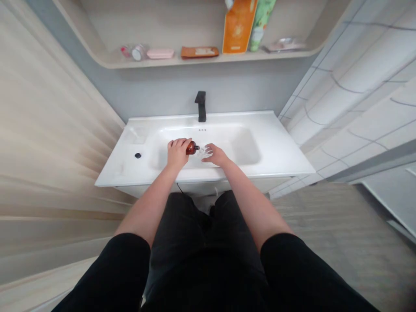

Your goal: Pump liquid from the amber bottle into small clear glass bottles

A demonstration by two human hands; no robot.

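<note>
Over the basin of the white sink (234,147), my left hand (178,151) is wrapped round a brown bottle (191,148). The bottle lies tipped over, its black neck pointing right. Facing that neck is a small clear cup (204,151), which my right hand (215,155) grips from the right side. Neck and cup mouth are very close; whether they touch, or whether liquid flows, I cannot make out. On the counter left of the basin lies a small black cap (138,155).
A black faucet (202,106) stands behind the basin. A clear, flat-looking item (138,136) is on the counter's left. Above, a shelf (156,63) carries an orange pouch (238,28), a green tube (260,26) and a pink case (160,53). A curtain (48,121) hangs at left.
</note>
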